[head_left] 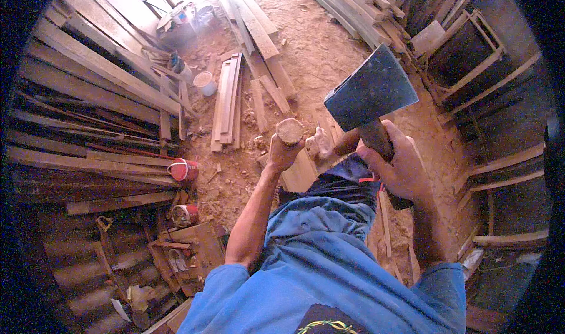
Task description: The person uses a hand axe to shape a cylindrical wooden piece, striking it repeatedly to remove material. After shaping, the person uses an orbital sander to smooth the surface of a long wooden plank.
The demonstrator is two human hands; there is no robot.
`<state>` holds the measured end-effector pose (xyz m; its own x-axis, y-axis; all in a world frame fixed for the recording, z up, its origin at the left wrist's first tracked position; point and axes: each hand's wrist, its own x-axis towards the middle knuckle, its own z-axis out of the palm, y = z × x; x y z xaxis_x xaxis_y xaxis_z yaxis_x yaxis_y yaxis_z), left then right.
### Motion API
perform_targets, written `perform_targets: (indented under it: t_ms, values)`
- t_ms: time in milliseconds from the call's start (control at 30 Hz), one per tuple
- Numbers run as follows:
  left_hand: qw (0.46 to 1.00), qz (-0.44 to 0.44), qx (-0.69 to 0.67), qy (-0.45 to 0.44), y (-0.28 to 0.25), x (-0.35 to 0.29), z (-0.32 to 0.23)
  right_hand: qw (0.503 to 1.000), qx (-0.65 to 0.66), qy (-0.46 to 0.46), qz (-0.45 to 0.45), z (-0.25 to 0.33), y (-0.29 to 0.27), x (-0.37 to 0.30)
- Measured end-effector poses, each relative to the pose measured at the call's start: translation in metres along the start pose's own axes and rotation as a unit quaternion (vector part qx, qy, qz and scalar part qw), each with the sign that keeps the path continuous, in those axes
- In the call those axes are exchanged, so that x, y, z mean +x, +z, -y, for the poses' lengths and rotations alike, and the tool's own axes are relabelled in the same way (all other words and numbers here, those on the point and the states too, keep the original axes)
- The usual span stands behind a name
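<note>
My right hand [405, 164] is wrapped round the dark handle of a hatchet [372, 92], raised in front of my right side with its broad grey head uppermost. To its left, my left hand [283, 155] grips a wooden billet [290, 132]. The billet's pale round end faces up, and the rest of it is hidden by the hand. Just below the left hand, a flat-faced piece of wood [301, 172] shows between my legs; whether the billet touches it I cannot tell. The hatchet and the billet are apart.
Long boards [103, 69] are stacked along the left wall, with more planks [353, 10] at the far right. Cut strips [226, 107] lie on the chip-strewn floor ahead. A white bucket [205, 83] and two red buckets [183, 169] stand to the left. Wooden frames [471, 57] lean at right.
</note>
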<state>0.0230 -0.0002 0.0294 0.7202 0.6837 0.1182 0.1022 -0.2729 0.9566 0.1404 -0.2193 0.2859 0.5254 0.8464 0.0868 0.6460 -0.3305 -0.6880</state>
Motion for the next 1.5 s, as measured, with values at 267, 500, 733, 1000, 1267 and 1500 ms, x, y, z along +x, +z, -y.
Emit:
perform_targets:
  t_ms: [267, 500, 733, 1000, 1267, 1500]
  values:
    - [1.0, -0.015, -0.002, -0.003, 0.009, -0.005, 0.002, 0.998, 0.037, -0.049, -0.003, 0.014, -0.004, -0.005]
    - [0.999, 0.022, -0.029, 0.029, 0.015, -0.007, 0.011, 0.979, 0.203, 0.003, -0.023, 0.022, 0.006, -0.012]
    - [0.99, -0.007, -0.001, 0.138, 0.005, -0.001, -0.002, 0.978, -0.139, -0.063, 0.141, -0.005, 0.052, 0.021]
    - [0.997, 0.038, -0.06, 0.019, -0.003, -0.017, 0.001, 0.994, 0.109, -0.011, 0.004, 0.012, 0.049, 0.0]
    - [0.99, 0.021, -0.134, 0.035, -0.023, -0.025, -0.007, 0.989, -0.102, -0.052, 0.092, 0.002, 0.065, 0.003]
    - [0.996, 0.041, -0.015, 0.072, -0.031, -0.025, -0.004, 0.981, -0.095, -0.069, 0.158, 0.018, 0.086, 0.008]
